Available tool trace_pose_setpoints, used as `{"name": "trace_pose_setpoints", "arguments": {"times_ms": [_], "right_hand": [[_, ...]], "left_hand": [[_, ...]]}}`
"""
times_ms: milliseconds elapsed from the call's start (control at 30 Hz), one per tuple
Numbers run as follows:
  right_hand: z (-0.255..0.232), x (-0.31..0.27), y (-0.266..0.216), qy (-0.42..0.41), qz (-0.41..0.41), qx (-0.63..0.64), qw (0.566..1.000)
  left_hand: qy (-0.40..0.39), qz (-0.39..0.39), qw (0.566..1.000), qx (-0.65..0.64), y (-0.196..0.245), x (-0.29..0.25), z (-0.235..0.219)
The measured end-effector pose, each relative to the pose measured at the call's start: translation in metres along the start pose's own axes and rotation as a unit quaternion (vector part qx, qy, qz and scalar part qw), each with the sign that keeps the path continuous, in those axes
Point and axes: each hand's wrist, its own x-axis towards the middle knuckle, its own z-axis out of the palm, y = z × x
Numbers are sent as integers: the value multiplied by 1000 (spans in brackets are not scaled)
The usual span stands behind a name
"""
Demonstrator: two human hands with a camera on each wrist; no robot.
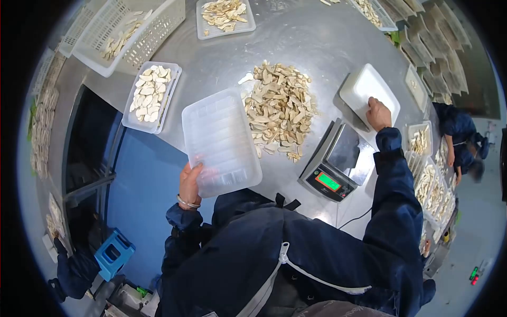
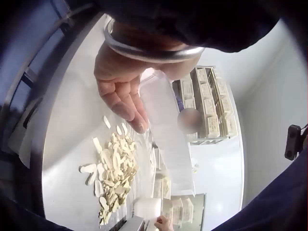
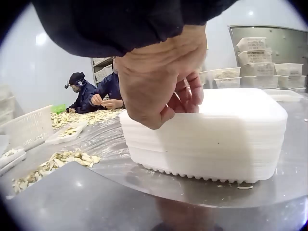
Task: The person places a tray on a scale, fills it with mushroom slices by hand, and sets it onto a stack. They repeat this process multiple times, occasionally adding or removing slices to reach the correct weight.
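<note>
Clear tray (image 1: 221, 141), centre of the head view: empty, its near corner gripped by the left hand (image 1: 189, 185), thumb over the rim and fingers beneath. In the left wrist view those fingers (image 2: 126, 107) lie close together against the tray's underside. Stack of white trays (image 1: 368, 91), upper right beside the scale (image 1: 337, 164): empty. The right hand (image 1: 378, 113) rests on the stack's near edge, arm stretched forward over the scale; in the right wrist view its fingers (image 3: 185, 94) curl down onto the top tray. Loose slices (image 1: 280, 108) are heaped on the table (image 1: 317, 37) between both trays. Filled tray (image 1: 152, 96), upper left: slices. Basket (image 1: 129, 33): a few slices.
</note>
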Motion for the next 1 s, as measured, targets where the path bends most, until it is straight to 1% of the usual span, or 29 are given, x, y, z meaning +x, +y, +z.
{"name": "trace_pose_setpoints", "arguments": {"times_ms": [133,233,333,367,433,467,500,567,600,633,667,733,800,900,1000], "right_hand": [[7,7,13,-2,-8,0,1000],[4,5,19,-31,-26,37,999],[11,9,22,-48,-16,26,998],[12,11,21,-66,-8,24,998],[23,15,17,-37,-32,43,998],[22,10,26,-23,-36,45,998],[11,11,18,-60,-20,29,998],[25,11,29,-36,-28,55,997],[13,11,23,-41,-41,30,998],[2,12,14,-71,-24,23,997],[8,11,17,-36,-48,18,998],[-5,13,7,-80,-26,-7,996],[-8,12,5,-80,-16,-16,997],[-9,15,3,-86,-15,-21,996],[-8,19,4,-95,-14,-24,995]], "left_hand": [[-8,-1,1000,12,3,0,4],[-10,4,1000,14,2,-1,5],[-14,7,1000,-2,-9,4,2],[-10,10,1000,4,-8,4,1],[-15,9,1000,14,-7,5,7],[-7,3,1000,20,-4,4,10],[-5,-5,1000,27,2,0,14],[-10,-18,999,29,3,-1,15],[-13,-21,999,25,1,0,14],[-3,-13,999,32,0,-1,17],[12,-3,999,40,0,-2,17],[-11,-5,999,32,-7,5,12],[-26,-3,999,27,-6,7,9],[-17,-7,1000,11,-3,5,15],[-17,-2,1000,16,-5,9,10]]}}
